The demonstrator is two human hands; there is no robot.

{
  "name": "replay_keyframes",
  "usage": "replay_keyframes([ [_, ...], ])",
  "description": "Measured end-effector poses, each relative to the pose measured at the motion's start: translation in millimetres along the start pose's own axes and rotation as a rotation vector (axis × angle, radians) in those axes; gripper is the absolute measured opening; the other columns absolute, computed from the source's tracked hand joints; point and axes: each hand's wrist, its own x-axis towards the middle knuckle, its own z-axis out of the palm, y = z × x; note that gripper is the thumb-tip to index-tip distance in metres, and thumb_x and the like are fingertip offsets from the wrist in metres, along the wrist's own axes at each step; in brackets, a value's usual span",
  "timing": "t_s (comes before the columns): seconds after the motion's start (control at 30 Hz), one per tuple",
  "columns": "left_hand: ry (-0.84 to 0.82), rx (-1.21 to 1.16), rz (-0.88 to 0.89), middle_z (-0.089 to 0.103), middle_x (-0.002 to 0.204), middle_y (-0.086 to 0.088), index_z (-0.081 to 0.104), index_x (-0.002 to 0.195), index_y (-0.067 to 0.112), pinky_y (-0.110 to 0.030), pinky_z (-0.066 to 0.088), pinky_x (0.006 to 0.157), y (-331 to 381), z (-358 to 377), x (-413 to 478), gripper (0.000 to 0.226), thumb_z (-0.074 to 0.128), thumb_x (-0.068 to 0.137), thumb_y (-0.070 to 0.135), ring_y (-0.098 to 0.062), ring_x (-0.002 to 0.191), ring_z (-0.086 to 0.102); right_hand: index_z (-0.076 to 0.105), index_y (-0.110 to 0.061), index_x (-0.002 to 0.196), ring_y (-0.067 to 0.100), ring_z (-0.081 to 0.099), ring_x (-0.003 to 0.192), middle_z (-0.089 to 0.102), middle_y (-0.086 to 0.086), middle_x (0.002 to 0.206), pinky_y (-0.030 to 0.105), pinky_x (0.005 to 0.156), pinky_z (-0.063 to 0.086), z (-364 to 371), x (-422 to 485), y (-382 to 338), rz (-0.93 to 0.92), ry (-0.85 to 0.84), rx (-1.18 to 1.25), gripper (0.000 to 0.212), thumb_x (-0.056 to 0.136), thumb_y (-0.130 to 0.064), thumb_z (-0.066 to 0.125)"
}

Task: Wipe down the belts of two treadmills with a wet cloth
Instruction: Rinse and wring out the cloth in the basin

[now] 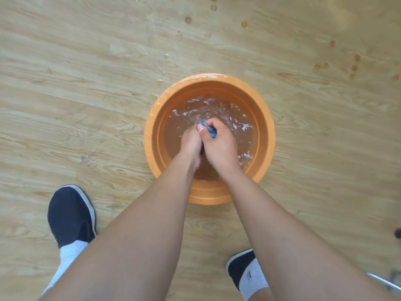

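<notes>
Over orange basin of water, left hand and right hand clenched around blue cloth

Dark shoes; wood-grain floor

On my feed I count one orange basin and two hands over it, a left hand and a right hand. There seems to be a single blue cloth, though only a scrap shows. I also count two dark shoes and two white socks.
</notes>
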Motion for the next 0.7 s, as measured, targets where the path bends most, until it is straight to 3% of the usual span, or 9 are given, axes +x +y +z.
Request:
replay_keyframes([
  [0.1, -0.048, -0.244, -0.128, 0.072, 0.069, -0.004, 0.071, 0.091, 0.013, -0.028, 0.057, 0.055, -10, -5, -9, 0.02, 0.063, 0.105, 0.025, -0.02, 0.061, 0.068, 0.065, -0.031, 0.106, 0.031, 0.063, 0.1, 0.073, 0.001, 0.102, 0.037, 0.077, 0.047, 7, 13, -7, 0.074, -0.015, -0.179, 0.012, 0.099, -0.037, 0.058],
  [0.23, -0.017, -0.054, 0.047, 0.054, 0.066, 0.0, 0.066, 0.096, 0.018, -0.019, 0.032, 0.038, -23, -20, -19, 0.035, 0.05, 0.112, 0.045, -0.013, 0.05, 0.046, 0.064, -0.026, 0.096, 0.036, 0.064, 0.108, 0.072, 0.009, 0.109, 0.037, 0.077, 0.043, 10, 36, -14, 0.121, -0.156, -0.313, 0.011, 0.091, -0.022, 0.055],
  [0.33, -0.055, 0.025, 0.177, 0.05, 0.066, 0.002, 0.058, 0.084, 0.021, -0.022, 0.033, 0.042, -34, -35, -28, 0.032, 0.062, 0.106, 0.044, -0.01, 0.053, 0.041, 0.065, -0.029, 0.118, 0.038, 0.065, 0.108, 0.072, 0.013, 0.114, 0.039, 0.08, 0.047, 3, 46, -12, 0.042, -0.201, -0.425, 0.034, 0.089, -0.014, 0.053],
  [0.4, 0.006, 0.027, 0.189, 0.055, 0.072, 0.003, 0.057, 0.088, 0.019, -0.025, 0.041, 0.049, -38, -42, -24, 0.027, 0.073, 0.1, 0.037, -0.012, 0.057, 0.048, 0.059, -0.027, 0.127, 0.039, 0.065, 0.109, 0.071, 0.014, 0.113, 0.041, 0.081, 0.049, -4, 54, -4, -0.013, -0.135, -0.475, 0.037, 0.093, -0.016, 0.052],
  [0.43, 0.051, 0.029, 0.191, 0.065, 0.085, 0.002, 0.062, 0.101, 0.015, -0.029, 0.051, 0.058, -37, -43, -21, 0.028, 0.078, 0.095, 0.037, -0.014, 0.068, 0.06, 0.059, -0.024, 0.128, 0.039, 0.064, 0.11, 0.071, 0.015, 0.114, 0.042, 0.083, 0.049, -7, 57, 1, -0.007, -0.068, -0.492, 0.033, 0.097, -0.019, 0.051],
  [0.47, 0.107, 0.071, 0.197, 0.072, 0.106, -0.002, 0.062, 0.12, 0.013, -0.035, 0.06, 0.075, -34, -43, -18, 0.046, 0.081, 0.089, 0.041, -0.019, 0.089, 0.071, 0.06, -0.019, 0.126, 0.04, 0.064, 0.11, 0.07, 0.016, 0.116, 0.043, 0.085, 0.05, -9, 59, 6, 0.011, -0.006, -0.508, 0.028, 0.101, -0.021, 0.048],
  [0.53, 0.207, 0.187, 0.218, 0.068, 0.131, -0.009, 0.055, 0.136, 0.013, -0.046, 0.055, 0.106, -26, -41, -11, 0.065, 0.082, 0.084, 0.042, -0.03, 0.119, 0.067, 0.06, -0.01, 0.121, 0.043, 0.065, 0.108, 0.069, 0.021, 0.115, 0.045, 0.085, 0.05, -9, 56, 15, 0.068, 0.066, -0.465, 0.025, 0.104, -0.021, 0.045],
  [0.63, 0.198, 0.296, 0.286, 0.063, 0.134, -0.004, 0.052, 0.138, 0.016, -0.039, 0.045, 0.114, -16, -31, -2, 0.049, 0.075, 0.095, 0.022, -0.027, 0.121, 0.06, 0.052, -0.006, 0.124, 0.044, 0.063, 0.108, 0.067, 0.024, 0.116, 0.044, 0.083, 0.045, -6, 38, 19, 0.186, 0.183, -0.195, 0.031, 0.106, -0.032, 0.049],
  [0.7, 0.127, 0.331, 0.307, 0.063, 0.129, 0.003, 0.055, 0.139, 0.021, -0.033, 0.045, 0.108, -12, -23, 4, 0.046, 0.074, 0.098, 0.025, -0.021, 0.116, 0.06, 0.053, -0.013, 0.112, 0.039, 0.065, 0.098, 0.07, 0.019, 0.104, 0.04, 0.076, 0.039, -8, 24, 19, 0.179, 0.226, -0.08, 0.033, 0.105, -0.045, 0.05],
])
